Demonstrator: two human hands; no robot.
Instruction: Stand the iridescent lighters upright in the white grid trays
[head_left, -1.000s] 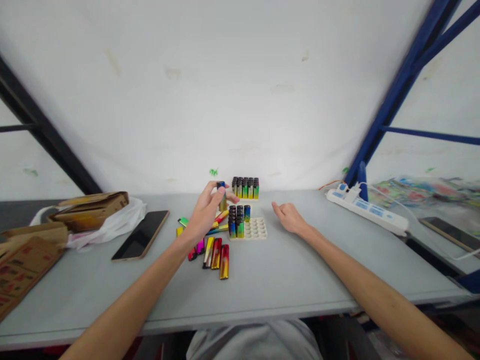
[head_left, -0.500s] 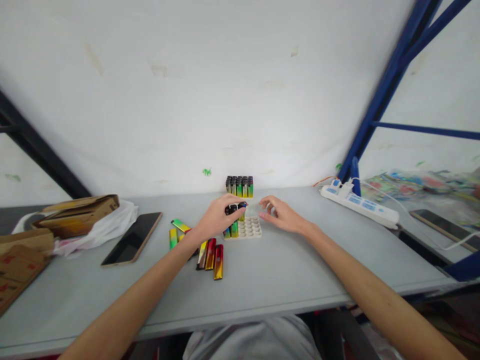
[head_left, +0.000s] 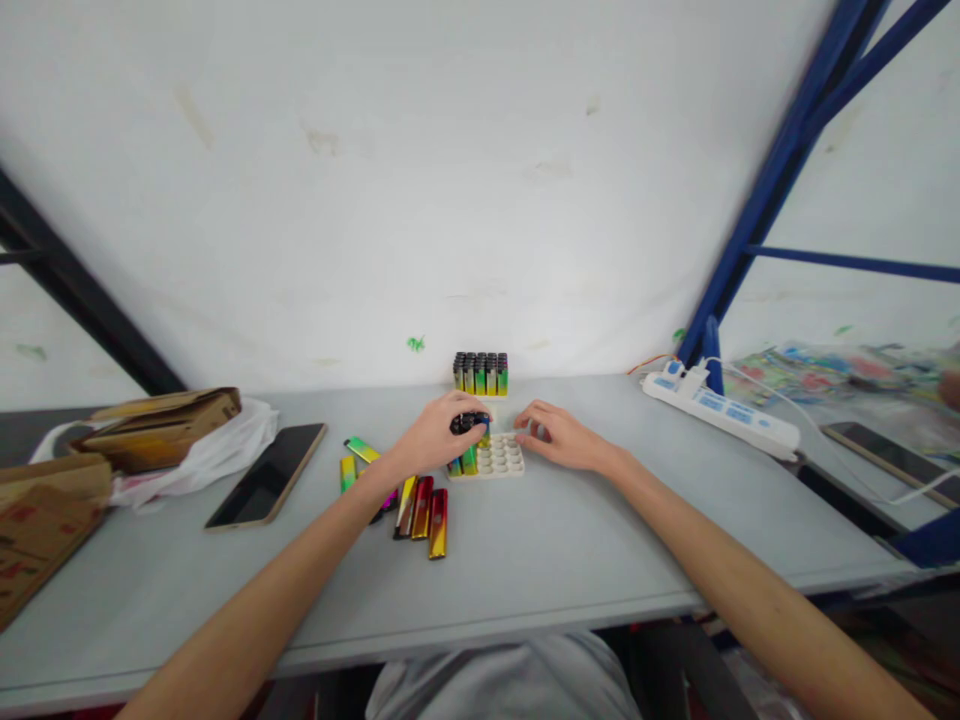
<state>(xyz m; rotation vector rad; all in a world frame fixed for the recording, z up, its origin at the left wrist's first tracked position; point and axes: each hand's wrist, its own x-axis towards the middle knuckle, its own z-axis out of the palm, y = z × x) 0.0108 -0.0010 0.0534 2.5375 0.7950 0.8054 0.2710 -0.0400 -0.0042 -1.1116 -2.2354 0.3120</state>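
My left hand (head_left: 439, 432) is closed on a lighter (head_left: 485, 436) with its thumb and fingers, over the white tray (head_left: 510, 472) with round holes. Several upright lighters (head_left: 468, 461) fill the tray's left part, partly hidden by that hand. My right hand (head_left: 562, 436) rests at the tray's right rear edge, fingers loosely curled and apart from the thumb, with nothing visible in them. Loose lighters lie left of and in front of the tray, among them a red and gold one (head_left: 438, 524) and a green and yellow one (head_left: 362, 449).
A block of upright lighters (head_left: 481, 374) stands by the wall. To the left lie a phone (head_left: 266, 476), a white plastic bag (head_left: 225, 445) and cardboard boxes (head_left: 52, 520). A power strip (head_left: 724, 413) and another phone (head_left: 892, 455) are at the right, near a blue frame (head_left: 776, 185).
My left hand has lowered the lighter slightly toward the tray. My right hand has come down a little, closer to the tray's right edge.
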